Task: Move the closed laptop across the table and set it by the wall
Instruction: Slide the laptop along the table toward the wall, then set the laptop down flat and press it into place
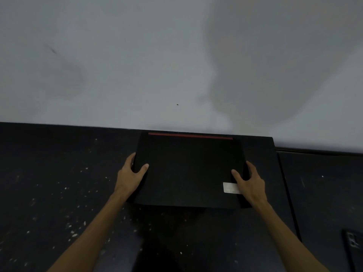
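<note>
A closed black laptop [188, 169] with a red strip along its far edge and a pale sticker near its right front corner lies flat on the dark table [59, 173]. Its far edge is right at the grey wall [176, 55]. My left hand [131, 171] grips the laptop's left side, thumb on the lid. My right hand [249, 180] grips the right side, thumb on the lid beside the sticker. Whether the laptop rests fully on the table or is slightly lifted, I cannot tell.
The table top is speckled with pale flecks on the left. Its right edge ends near a gap, and a second dark surface [324, 183] lies beyond. A dark object with a socket-like face [351, 242] sits at the lower right.
</note>
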